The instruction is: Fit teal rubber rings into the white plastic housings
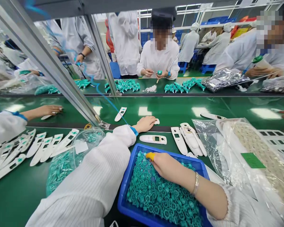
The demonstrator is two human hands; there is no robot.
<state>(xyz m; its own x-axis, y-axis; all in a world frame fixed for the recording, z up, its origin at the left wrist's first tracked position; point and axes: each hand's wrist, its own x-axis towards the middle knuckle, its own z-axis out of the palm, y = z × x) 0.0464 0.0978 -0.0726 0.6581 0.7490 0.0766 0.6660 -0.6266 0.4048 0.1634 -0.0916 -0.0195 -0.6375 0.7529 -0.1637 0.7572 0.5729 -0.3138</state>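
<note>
My left hand point(145, 124) reaches onto the green conveyor belt, its fingers curled over a white plastic shell point(157, 121), of which only one end shows. Yellow finger cots point(150, 155) cover fingertips of my right hand point(165, 165), which dips into a blue bin point(125, 186) full of small green plastic rings point(156, 201). Those fingers are closed together among the rings; what they pinch is hidden. Between the bin and the belt lies a white shell with a small window point(153, 139). More white shells point(189, 138) are piled to its right.
A bag of green parts point(59, 171) and rows of white shells point(41, 149) lie left. A clear plastic bag point(248, 151) covers the right side. A slanting metal post point(49, 60) stands at left. A co-worker's hand point(47, 111) is on the belt; others sit opposite.
</note>
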